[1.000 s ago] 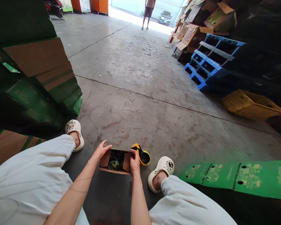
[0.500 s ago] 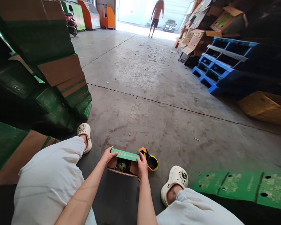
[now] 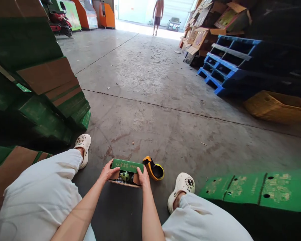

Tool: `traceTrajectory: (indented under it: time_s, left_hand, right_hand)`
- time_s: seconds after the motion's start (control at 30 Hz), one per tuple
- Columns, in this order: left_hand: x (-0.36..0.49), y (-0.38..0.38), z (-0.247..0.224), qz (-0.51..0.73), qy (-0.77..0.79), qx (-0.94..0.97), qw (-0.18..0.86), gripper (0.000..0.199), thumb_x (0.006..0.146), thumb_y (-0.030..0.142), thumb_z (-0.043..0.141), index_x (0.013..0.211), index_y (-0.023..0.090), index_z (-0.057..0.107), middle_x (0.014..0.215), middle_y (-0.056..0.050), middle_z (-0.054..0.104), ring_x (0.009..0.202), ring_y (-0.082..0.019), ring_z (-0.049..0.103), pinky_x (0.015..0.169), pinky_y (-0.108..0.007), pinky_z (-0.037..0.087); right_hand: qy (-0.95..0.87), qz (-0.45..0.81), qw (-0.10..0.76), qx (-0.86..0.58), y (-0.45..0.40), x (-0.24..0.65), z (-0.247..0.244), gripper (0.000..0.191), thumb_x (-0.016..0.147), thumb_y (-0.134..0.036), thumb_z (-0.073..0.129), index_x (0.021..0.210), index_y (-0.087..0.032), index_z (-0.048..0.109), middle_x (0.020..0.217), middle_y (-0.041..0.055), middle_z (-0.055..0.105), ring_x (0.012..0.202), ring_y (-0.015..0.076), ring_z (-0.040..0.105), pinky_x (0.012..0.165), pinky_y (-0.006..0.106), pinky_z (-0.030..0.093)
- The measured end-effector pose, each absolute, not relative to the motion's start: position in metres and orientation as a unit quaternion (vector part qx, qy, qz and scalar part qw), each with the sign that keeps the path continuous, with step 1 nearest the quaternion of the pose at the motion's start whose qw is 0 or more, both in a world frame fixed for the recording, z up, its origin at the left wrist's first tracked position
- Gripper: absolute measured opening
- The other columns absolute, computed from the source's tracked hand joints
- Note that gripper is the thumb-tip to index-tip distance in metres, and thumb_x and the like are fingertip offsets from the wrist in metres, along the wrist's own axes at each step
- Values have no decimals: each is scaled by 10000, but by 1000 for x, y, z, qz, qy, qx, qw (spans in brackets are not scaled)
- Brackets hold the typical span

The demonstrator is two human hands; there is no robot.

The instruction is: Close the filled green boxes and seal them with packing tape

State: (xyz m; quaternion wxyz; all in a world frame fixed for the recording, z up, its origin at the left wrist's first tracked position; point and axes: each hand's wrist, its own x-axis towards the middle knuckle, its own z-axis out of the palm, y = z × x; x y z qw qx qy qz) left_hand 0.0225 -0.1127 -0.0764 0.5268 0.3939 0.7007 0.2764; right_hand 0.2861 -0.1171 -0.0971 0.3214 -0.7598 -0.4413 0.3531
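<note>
The left hand grips one end of the box and the right hand grips the other, so the box is between them. Both thumbs lie on its green flap. A green lump sits inside. On the floor, just beside the right hand, lies an orange and black tool.

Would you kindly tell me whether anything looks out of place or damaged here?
The heap of brown cartons near the blue pallets looks disorderly: boxes tilt at different angles with flaps open. Small scraps lie on the floor. The small box in hand shows no clear damage.
</note>
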Motion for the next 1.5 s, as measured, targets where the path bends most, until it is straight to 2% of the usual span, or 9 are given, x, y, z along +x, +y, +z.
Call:
traceTrajectory:
  time_s: [0.13,0.3,0.43,0.73,0.97,1.23,1.33,1.43,1.5]
  left_hand:
    - [22,-119,-81,304,690,367,545,913,736,363,912,1536,141,532,1450,-162,674,1378,-297,614,1174,-361,456]
    - [22,-113,-84,320,681,346,560,911,737,294,915,1550,161,527,1459,-153,669,1393,-292,600,1191,-374,441]
    - [19,-108,-87,328,676,329,572,925,691,284,948,1524,173,562,1393,-139,712,1344,-296,638,1167,-384,469]
    - [14,-99,-95,317,669,301,601,951,642,270,968,1509,197,584,1349,-129,733,1204,-294,717,1041,-352,563]
    - [20,-100,-82,312,685,304,583,941,719,334,913,1566,217,521,1395,-110,711,1286,-292,672,1079,-333,528]
    - [31,-128,-78,325,681,368,543,903,920,474,721,1673,208,300,1623,-155,505,1474,-286,513,1210,-376,406]
    - [39,-130,-80,324,700,411,487,920,942,528,673,1686,217,231,1710,-166,364,1584,-301,354,1270,-422,318]
    - [49,-126,-72,270,730,500,379,837,954,403,616,1685,217,253,1786,-150,140,1661,-319,64,1324,-525,135]
    - [56,-125,-63,205,705,591,333,801,896,251,595,1658,211,354,1786,-133,134,1661,-326,-3,1323,-570,1]
  right_hand:
    - [-442,306,293,-790,-133,280,-75,795,835,-533,670,1488,-85,596,1448,269,639,1324,416,619,1079,511,481]
    - [-566,128,235,-780,-175,226,-43,633,1043,-569,442,1483,-151,622,1549,221,571,1508,406,425,1247,630,216]
    - [-675,62,166,-716,-195,193,-33,725,1030,-682,444,1572,-211,539,1648,189,460,1580,424,287,1241,738,51]
    - [-704,60,97,-701,-136,196,-49,691,1063,-646,372,1575,-209,532,1673,186,423,1580,383,290,1220,732,132]
    - [-698,62,108,-705,-120,194,-65,625,1082,-602,362,1558,-244,551,1609,158,525,1540,358,357,1237,686,136]
    - [-683,69,136,-714,-128,191,-60,540,1079,-495,410,1500,-225,612,1507,157,617,1512,351,394,1244,640,171]
    - [-680,65,143,-716,-127,190,-67,498,1079,-424,414,1488,-229,621,1499,154,623,1515,338,389,1246,640,163]
    - [-678,54,151,-718,-127,192,-71,465,1073,-371,417,1456,-250,651,1467,135,650,1492,328,412,1256,646,118]
    - [-678,46,158,-717,-126,193,-71,453,1078,-351,400,1430,-263,672,1447,126,667,1465,326,439,1257,649,90]
